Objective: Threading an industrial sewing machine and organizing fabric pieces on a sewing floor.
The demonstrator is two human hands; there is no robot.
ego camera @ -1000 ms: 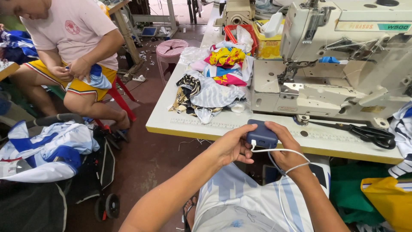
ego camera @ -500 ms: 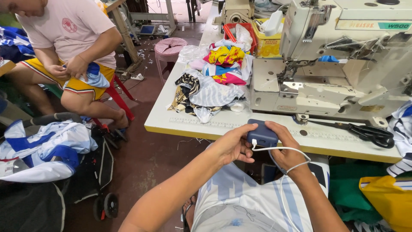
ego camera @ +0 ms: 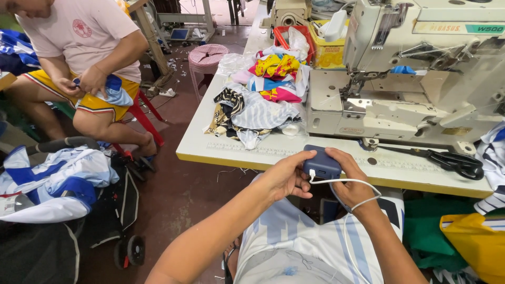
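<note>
Both my hands hold a small dark blue box-shaped device (ego camera: 322, 163) just in front of the table's near edge. My left hand (ego camera: 285, 176) grips its left side and my right hand (ego camera: 351, 180) wraps its right side. A white cable (ego camera: 353, 182) runs from the device's front, loops over my right wrist and drops toward my lap. Beyond them the cream sewing machine (ego camera: 415, 79) stands on the pale table (ego camera: 210, 150).
Black scissors (ego camera: 453, 160) lie on the table at right. A heap of coloured fabric pieces (ego camera: 263, 100) sits left of the machine. A seated person (ego camera: 84, 58) handles cloth at far left. A cart with blue-white garments (ego camera: 52, 184) stands left; yellow and green bags (ego camera: 468, 236) lie right.
My hands and the blue device have stayed in the same place. The view has shifted slightly; the seated person's hands have moved a little on the cloth.
</note>
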